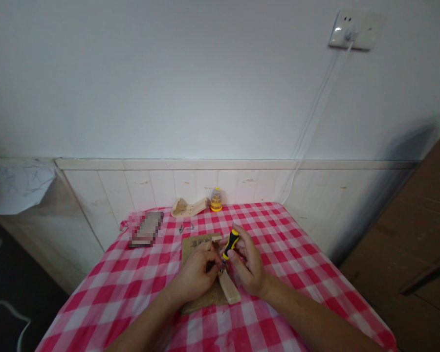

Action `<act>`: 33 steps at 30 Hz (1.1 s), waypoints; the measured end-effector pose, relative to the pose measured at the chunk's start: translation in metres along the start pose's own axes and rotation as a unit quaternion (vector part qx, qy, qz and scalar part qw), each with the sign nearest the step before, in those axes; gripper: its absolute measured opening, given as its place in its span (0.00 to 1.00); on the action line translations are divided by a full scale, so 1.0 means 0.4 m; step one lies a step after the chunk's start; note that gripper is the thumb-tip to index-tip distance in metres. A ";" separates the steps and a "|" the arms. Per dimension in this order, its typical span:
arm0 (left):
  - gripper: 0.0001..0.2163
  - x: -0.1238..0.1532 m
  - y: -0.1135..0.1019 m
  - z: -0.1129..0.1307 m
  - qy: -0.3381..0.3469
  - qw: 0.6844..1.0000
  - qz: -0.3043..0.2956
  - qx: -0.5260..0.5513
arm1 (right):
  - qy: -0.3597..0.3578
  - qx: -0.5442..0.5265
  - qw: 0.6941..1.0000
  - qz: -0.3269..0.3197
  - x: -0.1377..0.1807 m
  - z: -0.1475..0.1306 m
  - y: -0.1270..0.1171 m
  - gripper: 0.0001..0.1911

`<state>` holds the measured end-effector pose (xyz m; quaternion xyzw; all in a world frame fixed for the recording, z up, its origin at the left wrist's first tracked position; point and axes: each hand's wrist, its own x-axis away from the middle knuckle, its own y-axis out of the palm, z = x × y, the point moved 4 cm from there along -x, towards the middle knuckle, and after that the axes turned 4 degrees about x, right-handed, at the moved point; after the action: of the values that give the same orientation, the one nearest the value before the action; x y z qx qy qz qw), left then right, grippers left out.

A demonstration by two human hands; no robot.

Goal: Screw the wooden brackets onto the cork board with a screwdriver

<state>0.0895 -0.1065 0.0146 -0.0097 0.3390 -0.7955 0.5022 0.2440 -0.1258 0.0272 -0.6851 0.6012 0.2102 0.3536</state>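
Observation:
My right hand holds a yellow and black screwdriver, its shaft slanting down to the left. The screwdriver's tip meets the upper part of a pale wooden bar, or comes very close to it; contact is hard to make out. Beside that tip, my left hand is closed, thumb and fingers pinched together. Whatever lies between its fingers is too small or hidden to name. Beneath both hands is a brown board with dark handwriting near its top, and the wooden bar lies over its right edge.
Behind the board are small metal parts, a curved wooden piece with holes and a yellow-capped clear container. A blurred-out flat object lies at the back left. The red checked tablecloth reaches the panelled wall.

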 end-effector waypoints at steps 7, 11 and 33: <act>0.08 0.001 -0.001 0.004 0.002 1.000 -0.004 0.006 | -0.004 0.006 1.000 -0.020 -0.003 -0.001 0.003 0.28; 0.08 0.001 -0.001 0.005 0.003 1.000 -0.005 0.015 | -0.017 0.033 0.999 -0.016 -0.002 0.000 0.006 0.28; 0.08 -0.002 -0.006 0.007 -0.006 1.000 0.003 0.012 | 0.014 0.062 0.995 0.073 0.000 0.028 -0.001 0.27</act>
<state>0.0889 -0.1067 0.0183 -0.0076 0.3267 -0.7977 0.5068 0.2458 -0.1177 0.0200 -0.6190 0.6664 0.1881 0.3705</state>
